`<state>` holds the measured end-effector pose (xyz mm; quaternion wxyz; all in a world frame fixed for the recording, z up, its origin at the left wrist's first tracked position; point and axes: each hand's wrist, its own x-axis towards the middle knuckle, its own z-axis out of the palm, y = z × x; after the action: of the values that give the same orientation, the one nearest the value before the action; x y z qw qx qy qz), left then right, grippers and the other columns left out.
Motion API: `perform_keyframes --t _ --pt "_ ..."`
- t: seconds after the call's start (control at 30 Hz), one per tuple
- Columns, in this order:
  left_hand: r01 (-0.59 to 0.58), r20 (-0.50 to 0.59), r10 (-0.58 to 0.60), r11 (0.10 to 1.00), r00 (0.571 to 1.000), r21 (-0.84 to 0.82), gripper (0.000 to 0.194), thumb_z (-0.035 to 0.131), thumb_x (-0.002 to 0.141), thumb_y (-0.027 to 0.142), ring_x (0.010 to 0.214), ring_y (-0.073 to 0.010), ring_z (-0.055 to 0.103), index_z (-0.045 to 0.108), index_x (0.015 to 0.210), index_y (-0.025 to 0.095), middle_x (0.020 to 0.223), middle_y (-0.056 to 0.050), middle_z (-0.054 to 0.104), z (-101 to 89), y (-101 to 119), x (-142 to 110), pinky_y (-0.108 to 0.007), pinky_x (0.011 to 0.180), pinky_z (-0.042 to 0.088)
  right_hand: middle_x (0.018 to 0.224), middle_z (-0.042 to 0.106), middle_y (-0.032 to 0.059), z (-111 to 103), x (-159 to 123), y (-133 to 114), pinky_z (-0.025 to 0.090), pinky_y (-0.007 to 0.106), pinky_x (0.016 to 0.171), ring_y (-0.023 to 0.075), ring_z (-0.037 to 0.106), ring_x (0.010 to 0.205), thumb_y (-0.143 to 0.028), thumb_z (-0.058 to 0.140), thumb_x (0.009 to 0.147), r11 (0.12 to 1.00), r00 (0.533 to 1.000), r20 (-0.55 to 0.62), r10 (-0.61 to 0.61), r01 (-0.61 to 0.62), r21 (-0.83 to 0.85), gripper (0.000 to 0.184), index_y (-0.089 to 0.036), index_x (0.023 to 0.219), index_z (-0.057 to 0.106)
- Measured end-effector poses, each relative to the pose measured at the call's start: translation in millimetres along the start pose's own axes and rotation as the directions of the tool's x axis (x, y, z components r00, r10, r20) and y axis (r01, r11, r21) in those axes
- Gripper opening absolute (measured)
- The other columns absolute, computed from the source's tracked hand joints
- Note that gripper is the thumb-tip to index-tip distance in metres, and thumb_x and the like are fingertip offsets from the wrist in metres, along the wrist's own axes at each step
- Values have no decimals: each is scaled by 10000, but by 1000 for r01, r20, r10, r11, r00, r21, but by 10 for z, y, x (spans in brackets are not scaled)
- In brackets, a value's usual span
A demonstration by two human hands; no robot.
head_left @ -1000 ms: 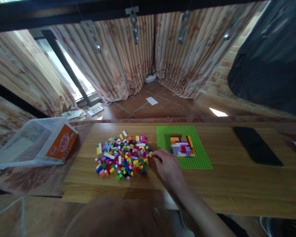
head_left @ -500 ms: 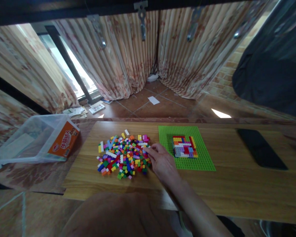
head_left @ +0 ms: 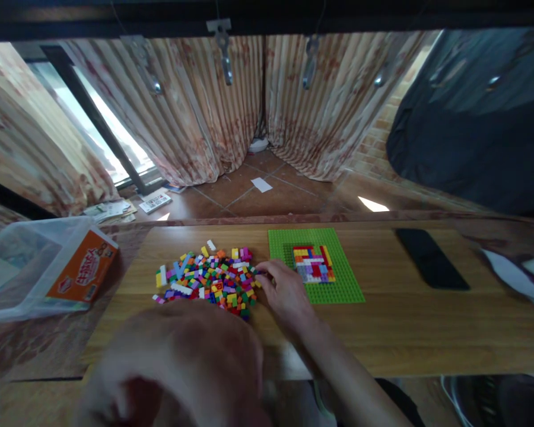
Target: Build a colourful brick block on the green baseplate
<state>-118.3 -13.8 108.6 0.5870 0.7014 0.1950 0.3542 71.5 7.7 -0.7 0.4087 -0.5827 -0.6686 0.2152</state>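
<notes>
A heap of small multicoloured building bricks (head_left: pixel 222 276) lies on the wooden table. At its right edge is my right hand (head_left: pixel 285 290), thumb and forefinger pinched on what looks like a small dark building brick. Right of that hand, a green baseplate (head_left: pixel 345 284) bears a roughly square, flat patchwork of joined bricks (head_left: pixel 314 264). My left hand (head_left: pixel 182 356) looms large and blurred at the lower left, close to the camera. It covers the near part of the heap, and its fingers are too smeared to read.
A clear plastic bin (head_left: pixel 31 249) with an orange label stands left of the table (head_left: pixel 382 332). A black flat slab (head_left: pixel 431 258) lies on the table's right side. Beyond the table, papers (head_left: pixel 111 210) lie on the floor before striped curtains (head_left: pixel 182 118).
The view has shifted, so the table scene sits further left. The blurred left hand has risen into the foreground over the near heap. My right hand stays at the heap's right edge.
</notes>
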Motion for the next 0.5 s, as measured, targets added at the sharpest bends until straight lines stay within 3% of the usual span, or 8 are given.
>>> perform_keyframes --t 0.1,0.13,0.2,0.27,0.37,0.5 --pt "-105 -81 89 969 993 -225 400 626 821 558 548 -126 587 683 1122 301 692 1 658 82 -43 193 -271 557 457 866 690 35 -171 17 85 506 290 749 162 640 804 -204 577 857 991 993 -110 46 -32 132 115 -203 895 685" --pt "-119 -36 113 951 993 -284 386 670 817 478 564 -117 579 681 1138 263 705 -7 656 84 -96 285 -254 563 452 858 695 32 -238 19 134 512 292 740 161 644 791 -222 587 847 985 988 -136 76 -53 165 113 -205 890 690" --pt "-74 -63 57 944 996 -320 361 653 845 396 620 -108 579 678 1147 198 733 -23 651 87 -251 479 -219 568 452 846 704 28 -385 15 257 522 297 724 162 651 769 -257 612 823 970 972 -180 148 -107 216 114 -208 877 699" --pt "87 -181 -139 959 974 -269 292 653 844 337 677 -111 594 687 1085 176 759 -23 660 119 -447 645 -220 626 471 834 711 30 -550 -3 397 530 301 705 165 657 745 -293 636 797 950 947 -234 221 -155 270 129 -204 859 705" --pt "330 -282 -347 938 894 -107 284 624 841 333 682 -116 592 677 1041 139 755 -23 657 244 -750 783 -226 633 466 850 727 48 -798 -46 586 540 319 705 180 669 740 -329 665 759 925 900 -297 320 -230 302 188 -191 878 712" --pt "414 -266 -343 862 901 292 256 568 846 281 627 -129 571 674 1017 123 706 -23 643 442 -1022 783 -239 587 425 857 737 59 -1021 -96 711 530 337 748 196 674 770 -323 628 769 952 897 -320 304 -277 127 200 -189 880 726"
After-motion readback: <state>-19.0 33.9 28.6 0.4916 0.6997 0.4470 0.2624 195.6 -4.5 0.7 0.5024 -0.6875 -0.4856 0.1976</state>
